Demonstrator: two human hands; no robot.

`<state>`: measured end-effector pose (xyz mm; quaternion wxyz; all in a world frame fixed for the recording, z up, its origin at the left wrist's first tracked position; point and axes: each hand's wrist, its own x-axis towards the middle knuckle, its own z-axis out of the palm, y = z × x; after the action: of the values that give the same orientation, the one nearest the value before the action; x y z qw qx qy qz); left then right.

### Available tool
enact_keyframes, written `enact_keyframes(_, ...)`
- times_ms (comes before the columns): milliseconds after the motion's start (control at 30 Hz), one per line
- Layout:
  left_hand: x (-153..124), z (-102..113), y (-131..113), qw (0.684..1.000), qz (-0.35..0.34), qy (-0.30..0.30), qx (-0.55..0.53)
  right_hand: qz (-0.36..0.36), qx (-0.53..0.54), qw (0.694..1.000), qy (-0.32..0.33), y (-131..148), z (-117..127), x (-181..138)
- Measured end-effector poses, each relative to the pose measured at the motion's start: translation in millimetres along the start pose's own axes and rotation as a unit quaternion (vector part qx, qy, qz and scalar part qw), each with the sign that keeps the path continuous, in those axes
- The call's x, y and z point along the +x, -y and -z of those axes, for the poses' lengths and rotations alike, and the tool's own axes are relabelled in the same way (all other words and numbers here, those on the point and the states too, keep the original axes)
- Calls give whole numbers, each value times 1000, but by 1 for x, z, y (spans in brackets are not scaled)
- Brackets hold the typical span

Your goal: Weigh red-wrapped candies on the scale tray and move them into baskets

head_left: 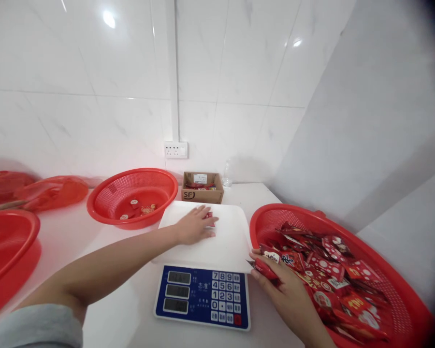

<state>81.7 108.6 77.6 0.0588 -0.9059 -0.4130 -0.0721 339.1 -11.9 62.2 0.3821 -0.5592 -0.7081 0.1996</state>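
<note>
My left hand [195,226] lies on the white tray of an electronic scale [221,241], its fingers closed around small red packets [209,216]. My right hand [282,285] rests at the near rim of a red basket [402,285] full of red snack packets [329,270] and grips several of them [263,267]. The blue keypad panel of the scale [203,297] faces me, between my two arms.
A second red basket [132,195] holding a few small packets sits behind the scale on the left. A small cardboard box [202,187] stands by the tiled wall under a socket [176,150]. More red basins [7,246] and red bags [39,191] line the left side.
</note>
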Motion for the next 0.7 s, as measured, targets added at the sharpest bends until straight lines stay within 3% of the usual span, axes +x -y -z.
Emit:
enact_keyframes(133, 12, -5, -7, 1000, -13, 22, -17, 13, -15, 1000, -6, -6, -2, 0)
enact_keyframes(267, 1, 3, 4, 999, 7, 25, -25, 32, -39, 999, -9, -12, -4, 1)
enact_keyframes(567, -63, 62, 75, 972, 213, -71, -64, 48, -64, 997, -10, -14, -5, 1)
enact_keyframes(633, -76, 65, 79, 963, 240, -85, -90, 41, -63, 997, -13, -14, -5, 1)
enact_keyframes(700, -87, 64, 67, 956, 245, -97, -130, 32, -58, 997, -26, -11, -7, 2)
